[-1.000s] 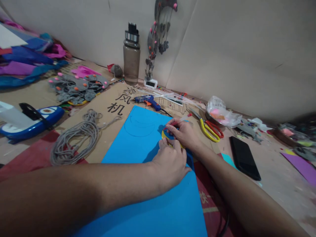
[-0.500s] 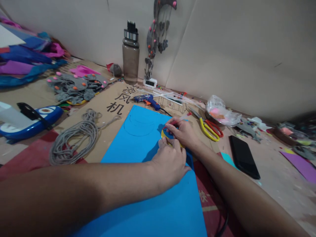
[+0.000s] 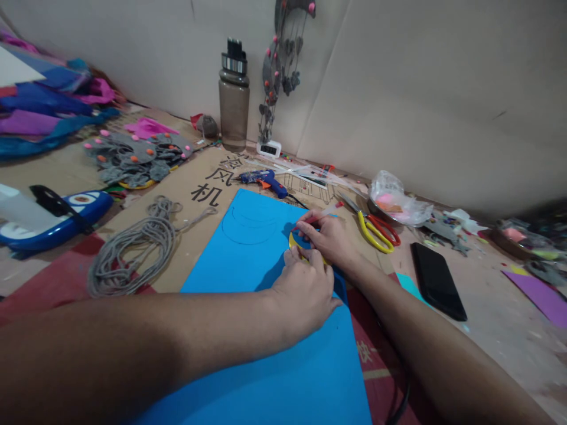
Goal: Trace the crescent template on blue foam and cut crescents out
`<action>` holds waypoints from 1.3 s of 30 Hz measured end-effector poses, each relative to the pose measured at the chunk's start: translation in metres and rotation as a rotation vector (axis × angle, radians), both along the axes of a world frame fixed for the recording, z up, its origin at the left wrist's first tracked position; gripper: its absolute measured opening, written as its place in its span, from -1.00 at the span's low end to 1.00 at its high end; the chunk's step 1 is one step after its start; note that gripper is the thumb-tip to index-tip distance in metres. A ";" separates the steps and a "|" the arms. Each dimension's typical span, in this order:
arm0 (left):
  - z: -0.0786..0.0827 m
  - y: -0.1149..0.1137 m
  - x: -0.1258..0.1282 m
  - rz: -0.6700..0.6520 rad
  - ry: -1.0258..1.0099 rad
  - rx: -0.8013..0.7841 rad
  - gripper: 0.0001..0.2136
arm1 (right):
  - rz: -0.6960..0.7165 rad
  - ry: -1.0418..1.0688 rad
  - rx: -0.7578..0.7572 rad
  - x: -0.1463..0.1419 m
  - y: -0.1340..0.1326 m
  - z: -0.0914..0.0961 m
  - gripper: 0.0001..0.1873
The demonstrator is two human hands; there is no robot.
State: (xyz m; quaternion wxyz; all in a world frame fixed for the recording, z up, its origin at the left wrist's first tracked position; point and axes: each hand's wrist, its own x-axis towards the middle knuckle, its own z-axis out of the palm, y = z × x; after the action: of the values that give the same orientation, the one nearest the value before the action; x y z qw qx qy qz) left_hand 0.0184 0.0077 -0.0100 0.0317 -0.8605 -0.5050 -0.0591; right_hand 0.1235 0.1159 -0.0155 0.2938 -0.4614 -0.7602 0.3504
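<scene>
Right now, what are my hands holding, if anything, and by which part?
Your right hand holds the pen by its lower part. Your left hand touches the yellow curved piece; whether it grips can't be told.

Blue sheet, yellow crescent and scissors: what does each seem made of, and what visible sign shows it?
Blue sheet: probably card or thin foam, matte, from its flat, even colour. Yellow crescent: perhaps card or plastic, smooth-looking; it is mostly covered. Scissors: probably metal blades, by their grey sheen; glossy, smooth handles suggest plastic.
</scene>
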 end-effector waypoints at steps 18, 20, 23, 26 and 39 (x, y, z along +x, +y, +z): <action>0.004 -0.001 -0.001 -0.021 0.034 -0.019 -0.37 | -0.009 -0.011 0.020 0.002 -0.001 0.000 -0.81; 0.005 -0.001 -0.001 -0.024 0.043 -0.019 -0.36 | -0.008 -0.013 0.019 0.002 -0.001 0.000 -0.80; 0.005 -0.001 -0.002 -0.028 0.052 -0.024 -0.35 | -0.007 -0.015 0.021 0.002 -0.001 0.000 -0.79; 0.006 -0.001 -0.002 -0.027 0.046 -0.026 -0.35 | -0.010 -0.027 0.020 0.002 -0.002 0.000 -0.80; 0.004 0.000 -0.001 -0.023 0.027 -0.006 -0.36 | -0.014 -0.025 0.061 0.002 -0.001 -0.001 -0.81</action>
State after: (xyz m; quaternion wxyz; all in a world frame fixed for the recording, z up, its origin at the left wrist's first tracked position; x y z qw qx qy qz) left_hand 0.0175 0.0077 -0.0062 0.0352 -0.8672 -0.4945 -0.0463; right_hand 0.1251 0.1146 -0.0170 0.3008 -0.4619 -0.7709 0.3192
